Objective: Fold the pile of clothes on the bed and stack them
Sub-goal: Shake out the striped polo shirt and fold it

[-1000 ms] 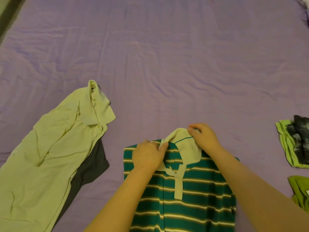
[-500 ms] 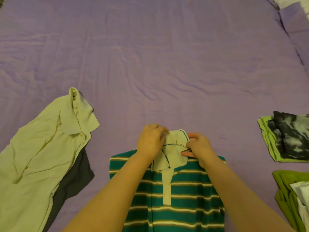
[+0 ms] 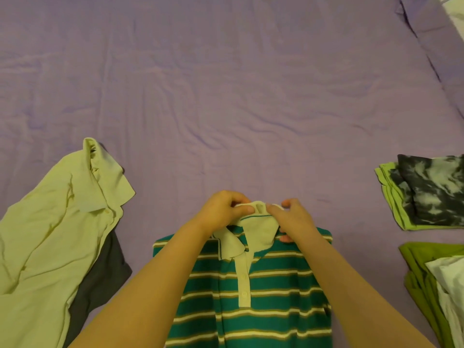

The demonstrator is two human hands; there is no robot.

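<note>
A green polo shirt with pale stripes [image 3: 276, 292] lies face up on the purple bed sheet [image 3: 226, 96] right in front of me. Its pale collar [image 3: 258, 222] is raised at the top. My left hand [image 3: 223, 214] pinches the collar's left part, and my right hand [image 3: 291, 219] pinches its right part. A pale yellow button shirt [image 3: 57, 234] lies unfolded at the left, over a dark grey garment [image 3: 100, 277].
At the right edge sit folded clothes: a black-and-white tie-dye piece [image 3: 437, 189] on a light green one [image 3: 391, 197], and below them an olive green garment [image 3: 421, 277] with a white one [image 3: 449, 285] on top. A pillow edge [image 3: 452, 11] shows at the top right.
Both hands have shifted up along the collar and now pinch its top edge; the collar flaps have turned down over the placket. The view has panned slightly right.
</note>
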